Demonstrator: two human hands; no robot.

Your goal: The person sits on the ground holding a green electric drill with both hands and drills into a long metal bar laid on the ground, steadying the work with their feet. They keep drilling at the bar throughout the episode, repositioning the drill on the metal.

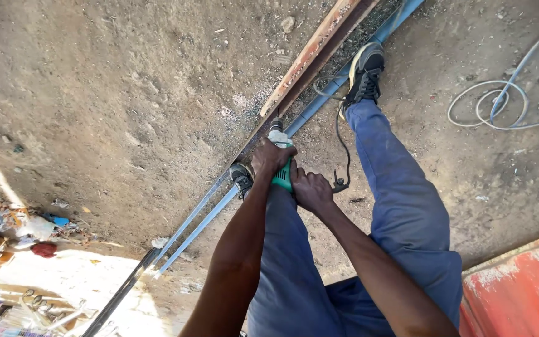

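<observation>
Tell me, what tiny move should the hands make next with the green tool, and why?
Probably ease the green power tool slightly further along the rusty metal bar. Both the left hand and right hand grip it, its tip meets the bar, and grey filings lie just ahead.

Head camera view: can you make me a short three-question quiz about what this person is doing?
1. True or false: both hands grip the green power tool.
2. What pins the blue metal bars down? A) a clamp B) the person's shoes C) a brick
3. The rusty angle bar lies on what surface?

Key: 1 true, left hand and right hand. 2 B, far shoe. 3 Dirt ground.
</observation>
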